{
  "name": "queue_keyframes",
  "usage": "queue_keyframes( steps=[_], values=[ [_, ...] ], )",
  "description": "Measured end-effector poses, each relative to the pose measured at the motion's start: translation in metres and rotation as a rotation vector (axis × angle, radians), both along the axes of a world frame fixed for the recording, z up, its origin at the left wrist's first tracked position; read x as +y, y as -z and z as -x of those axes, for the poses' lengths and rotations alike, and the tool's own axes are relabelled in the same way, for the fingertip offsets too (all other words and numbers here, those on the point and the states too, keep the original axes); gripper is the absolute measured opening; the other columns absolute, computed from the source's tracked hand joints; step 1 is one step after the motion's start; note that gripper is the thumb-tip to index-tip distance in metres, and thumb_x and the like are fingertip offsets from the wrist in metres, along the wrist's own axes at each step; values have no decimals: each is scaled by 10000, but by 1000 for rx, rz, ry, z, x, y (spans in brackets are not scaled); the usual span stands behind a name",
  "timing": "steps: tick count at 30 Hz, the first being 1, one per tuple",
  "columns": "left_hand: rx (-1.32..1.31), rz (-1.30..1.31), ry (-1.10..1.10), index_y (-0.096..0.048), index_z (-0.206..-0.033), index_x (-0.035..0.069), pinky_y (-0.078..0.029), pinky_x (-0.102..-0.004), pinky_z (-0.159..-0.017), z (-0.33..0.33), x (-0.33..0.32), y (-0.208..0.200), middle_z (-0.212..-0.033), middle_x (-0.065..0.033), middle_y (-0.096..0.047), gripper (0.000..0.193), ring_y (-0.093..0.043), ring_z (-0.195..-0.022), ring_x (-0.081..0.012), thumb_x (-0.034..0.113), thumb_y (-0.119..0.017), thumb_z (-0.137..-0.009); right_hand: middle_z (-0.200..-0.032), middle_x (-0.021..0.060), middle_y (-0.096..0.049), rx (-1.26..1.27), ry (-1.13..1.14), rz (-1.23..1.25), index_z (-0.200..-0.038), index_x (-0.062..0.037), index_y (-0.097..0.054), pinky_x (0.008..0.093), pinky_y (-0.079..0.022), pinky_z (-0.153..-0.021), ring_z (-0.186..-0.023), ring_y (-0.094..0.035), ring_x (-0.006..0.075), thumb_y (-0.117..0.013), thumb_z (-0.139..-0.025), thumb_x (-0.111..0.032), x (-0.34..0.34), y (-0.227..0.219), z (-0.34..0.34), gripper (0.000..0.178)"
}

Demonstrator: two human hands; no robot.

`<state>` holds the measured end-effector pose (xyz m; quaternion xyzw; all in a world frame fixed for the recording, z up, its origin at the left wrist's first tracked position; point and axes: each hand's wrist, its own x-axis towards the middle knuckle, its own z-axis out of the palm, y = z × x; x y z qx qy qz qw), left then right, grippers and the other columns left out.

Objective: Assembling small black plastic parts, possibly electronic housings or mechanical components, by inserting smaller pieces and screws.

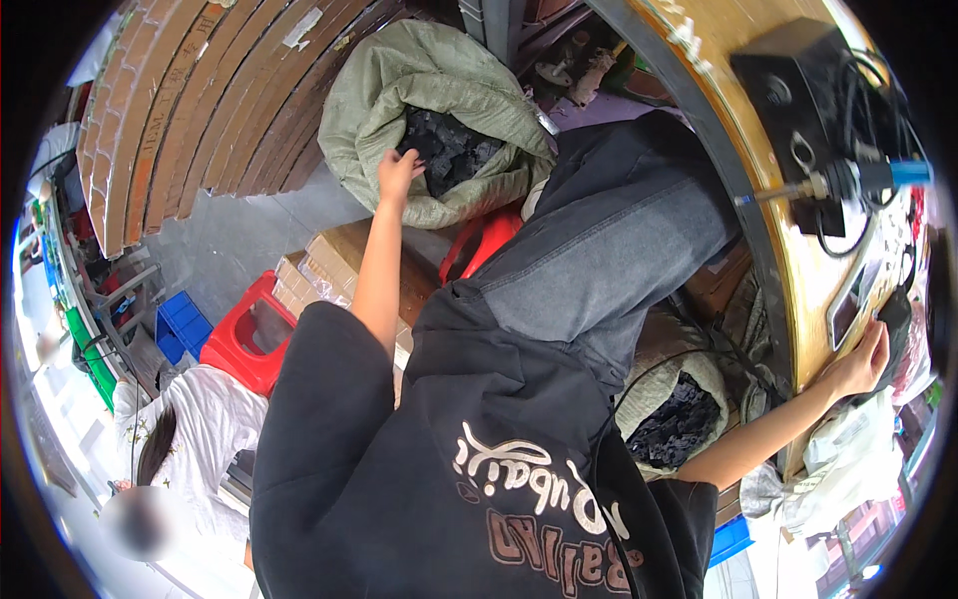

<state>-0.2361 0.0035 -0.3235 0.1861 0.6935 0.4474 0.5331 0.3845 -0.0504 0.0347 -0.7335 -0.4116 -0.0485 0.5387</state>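
Left hand: the left hand [398, 172] is stretched out to the open mouth of a pale green woven sack [431, 120]; its fingers are curled together on a dark piece at the top of the load, though how firm the hold is cannot be told.
Sack contents: black lumpy pieces [449, 150], much like charcoal or scrap, are heaped inside the sack, just past the left fingertips.
Sack position: the sack is slumped on the floor against a stack of wooden boards [200, 110], beyond a red stool [249, 339] and cardboard boxes [334, 265].
Right hand: the right hand [863, 359] is laid flat, fingers spread, on the edge of a wooden bench [798, 270]; nothing is gripped by it.
Handling: the pieces are judged stiff, rough-edged and dusty, probably light one by one and perhaps brittle; a piece is best pinched across its broad faces, not by a thin corner.
Sack cloth: the cloth is judged soft and limp, so the rim would give if pulled.
Second sack: another sack of dark pieces [679, 419] is seen under the bench, near the right forearm.
Nearby: a person in a white top [200, 429] is seated at the lower left.
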Motion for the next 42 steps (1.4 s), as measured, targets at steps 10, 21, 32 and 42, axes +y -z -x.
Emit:
queue_keyframes(
  steps=[10, 21, 32, 42],
  values=[
    [-456, -349, 105, -473, -910, 15, -530, -359, -648, -83, -43, -228, -835, -102, -572, 109, -584, -727, -219, 50, -468, -808, -838, 195, -592, 20, -80, -265, -824, 76, -536, 292, -490, -761, -775, -597, 222, -546, -786, 32, -49, -21, 91, 58],
    [-1061, -169, 401, -414, -1135, 35, -469, -410, -807, -207, -76, -289, -909, -86, -502, 316, -552, -796, -207, 228, -417, -885, -825, 168, -608, 617, -678, -38, -795, 64, -591, 259, -495, -659, -771, -581, 203, -574, -661, 158, -100, 25, 236, 165],
    [-1208, 193, 696, -262, -1269, -31, -371, -227, -453, -235, -89, -296, -866, -79, -497, 647, -412, -551, -115, 478, -316, -873, -905, 171, -571, 827, -658, 31, -840, 68, -527, 270, -475, -750, -864, -571, 199, -539, -728, 141, -92, 42, 232, 134],
    [-927, 141, 934, -237, -1276, -70, -450, -328, -727, -234, -92, -298, -941, -121, -511, 583, -526, -754, -179, 188, -439, -794, -919, 114, -566, 797, -570, 109, -890, 56, -591, 238, -466, -733, -825, -573, 149, -547, -745, 105, -88, 50, 227, 159]
  ],
)
